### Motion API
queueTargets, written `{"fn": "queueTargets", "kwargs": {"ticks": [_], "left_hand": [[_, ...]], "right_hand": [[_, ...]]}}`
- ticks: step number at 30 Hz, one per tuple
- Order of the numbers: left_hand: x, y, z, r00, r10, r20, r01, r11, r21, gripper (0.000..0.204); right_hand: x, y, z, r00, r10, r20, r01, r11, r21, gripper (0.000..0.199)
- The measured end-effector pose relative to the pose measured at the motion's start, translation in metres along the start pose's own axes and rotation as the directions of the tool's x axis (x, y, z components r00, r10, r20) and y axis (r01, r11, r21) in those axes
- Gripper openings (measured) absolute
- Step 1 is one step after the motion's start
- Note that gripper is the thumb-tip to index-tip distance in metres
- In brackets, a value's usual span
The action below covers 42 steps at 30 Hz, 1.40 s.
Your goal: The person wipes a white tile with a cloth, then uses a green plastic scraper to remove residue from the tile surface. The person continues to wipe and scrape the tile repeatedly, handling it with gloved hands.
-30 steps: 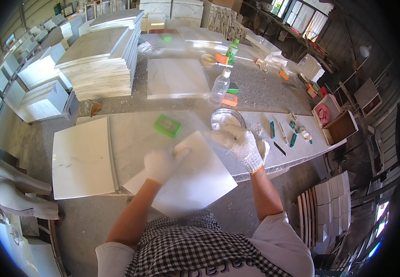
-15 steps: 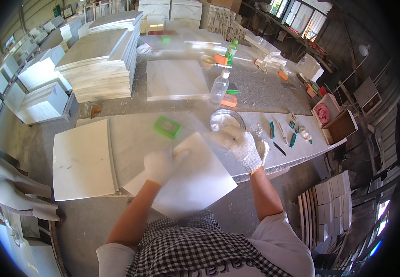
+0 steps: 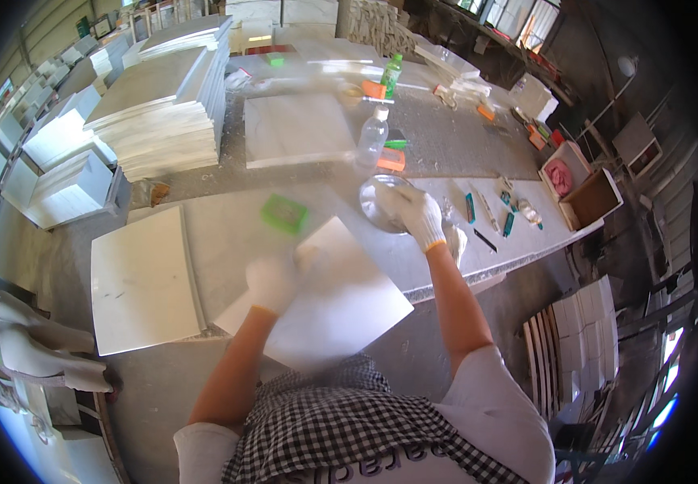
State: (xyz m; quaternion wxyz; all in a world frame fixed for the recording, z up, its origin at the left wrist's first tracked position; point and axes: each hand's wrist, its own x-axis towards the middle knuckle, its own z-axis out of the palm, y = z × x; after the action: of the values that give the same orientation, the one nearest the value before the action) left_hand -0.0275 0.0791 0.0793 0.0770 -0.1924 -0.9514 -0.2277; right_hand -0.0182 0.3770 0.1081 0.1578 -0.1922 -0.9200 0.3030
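One view only here, the head camera, riding high on the person's head and tipped steeply down and forward over the tabletop (image 3: 462, 145). The checked shirt (image 3: 349, 427) fills six o'clock, so the lens sits right above the chest, close in. Both forearms rise from the lower edge toward the centre, the left hand (image 3: 272, 282) just short of it, the right hand (image 3: 417, 214) at about one o'clock. Fisheye bend is strong: the tabletop edge curves, the tile stacks (image 3: 163, 105) at eleven o'clock lean outward, and a black rim rings the frame.
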Motion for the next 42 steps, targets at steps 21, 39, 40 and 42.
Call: {"fn": "queueTargets", "kwargs": {"ticks": [21, 39, 40, 42], "left_hand": [[-0.027, -0.004, -0.053, 0.976, -0.196, -0.096, 0.066, 0.684, -0.727, 0.038], [-0.105, 0.039, -0.047, 0.747, 0.285, 0.6, 0.544, 0.256, -0.799, 0.051], [-0.104, 0.043, -0.047, 0.751, 0.295, 0.591, 0.533, 0.257, -0.806, 0.051], [-0.104, 0.05, -0.048, 0.757, 0.316, 0.572, 0.514, 0.253, -0.82, 0.049]], "right_hand": [[-0.053, 0.01, -0.003, 0.954, -0.204, -0.218, 0.24, 0.959, 0.152, 0.031], [-0.246, -0.047, 0.034, 0.972, 0.131, 0.195, -0.228, 0.331, 0.916, 0.033], [-0.246, -0.046, 0.03, 0.986, 0.099, 0.134, -0.161, 0.369, 0.916, 0.033], [-0.244, -0.043, 0.026, 1.0, 0.009, -0.003, -0.002, 0.508, 0.861, 0.032]]}}
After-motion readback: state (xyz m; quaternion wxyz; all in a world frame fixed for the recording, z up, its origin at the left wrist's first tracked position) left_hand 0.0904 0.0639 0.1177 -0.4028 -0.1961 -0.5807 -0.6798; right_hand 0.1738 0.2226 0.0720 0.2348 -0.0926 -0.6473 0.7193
